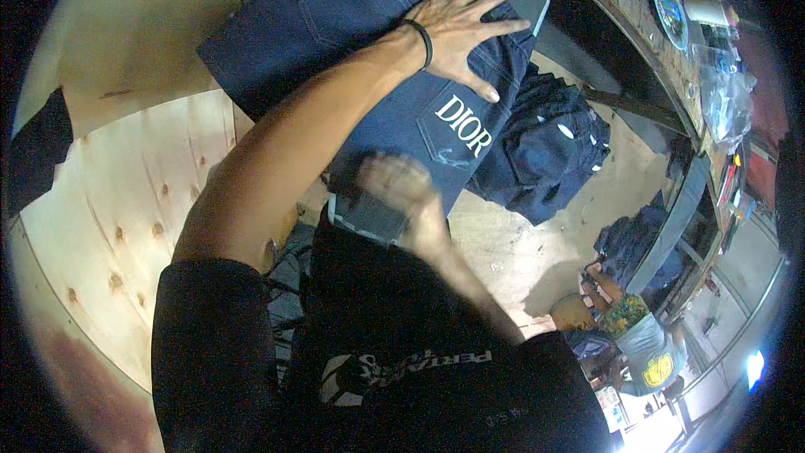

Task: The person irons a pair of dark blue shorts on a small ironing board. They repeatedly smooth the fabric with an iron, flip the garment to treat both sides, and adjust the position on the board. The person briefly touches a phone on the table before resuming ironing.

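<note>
While most of the plywood table (126, 201) is bare, dark denim jeans (352, 25) lie under the left hand (461, 29), fingers spread wide and pressed flat on them. Nearer the body, the right hand (398, 189) is too blurry; can't tell its grip, maybe at the jeans' hem.

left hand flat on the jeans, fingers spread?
Yes, the left hand lies palm down with fingers spread on the dark blue jeans.
</note>
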Available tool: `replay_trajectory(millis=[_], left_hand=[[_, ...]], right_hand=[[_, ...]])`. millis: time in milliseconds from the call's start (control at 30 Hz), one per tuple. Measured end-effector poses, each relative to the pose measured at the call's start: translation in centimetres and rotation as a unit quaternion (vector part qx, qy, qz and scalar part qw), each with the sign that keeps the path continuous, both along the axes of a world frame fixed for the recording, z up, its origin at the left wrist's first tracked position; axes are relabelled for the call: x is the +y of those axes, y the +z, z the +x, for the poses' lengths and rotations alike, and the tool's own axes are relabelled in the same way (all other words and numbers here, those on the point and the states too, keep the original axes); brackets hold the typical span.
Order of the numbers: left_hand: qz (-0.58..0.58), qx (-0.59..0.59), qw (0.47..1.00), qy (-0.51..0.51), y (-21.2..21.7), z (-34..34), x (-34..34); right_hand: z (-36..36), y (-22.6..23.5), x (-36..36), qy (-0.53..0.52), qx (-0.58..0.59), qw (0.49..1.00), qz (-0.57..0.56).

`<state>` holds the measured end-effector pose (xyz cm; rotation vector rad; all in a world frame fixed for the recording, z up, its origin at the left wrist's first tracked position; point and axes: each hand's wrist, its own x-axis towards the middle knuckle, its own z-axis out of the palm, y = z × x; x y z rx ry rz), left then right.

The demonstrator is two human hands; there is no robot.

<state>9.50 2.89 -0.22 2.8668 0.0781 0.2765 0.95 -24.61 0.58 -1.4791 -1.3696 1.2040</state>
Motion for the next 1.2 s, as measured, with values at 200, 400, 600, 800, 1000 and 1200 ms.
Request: replay_trajectory(millis=[200,400,600,800,1000,1200], left_hand=[[-0.008,0.076,0.997,-0.022,1.2,-0.1,0.2],[0.013,0.133,0.991,-0.016,1.1,0.3,0.4],[0.108,-0.023,0.987,0.118,2.1,-2.4,-2.3],[-0.286,0.079,0.805,0.513,-4.0,-14.9,-6.5],[-0.537,0.072,0.717,0.439,-8.0,-30.8,-16.9],[-0.49,0.087,0.669,0.552,-10.4,-32.7,-13.7]], right_hand=[[2.5,2.0,0.2,-0.072,-0.052,0.996,0.01],[1.6,0.8,-1.5,-0.196,-0.021,0.98,0.022],[2.5,4.9,-1.2,-0.071,-0.081,0.994,-0.03],[10.4,2.2,7.9,-0.316,-0.407,0.85,0.111],[-6.3,-3.2,1.2,-0.243,-0.46,0.836,0.176],[-8.7,0.1,18.2,-0.117,-0.295,0.94,0.128]])
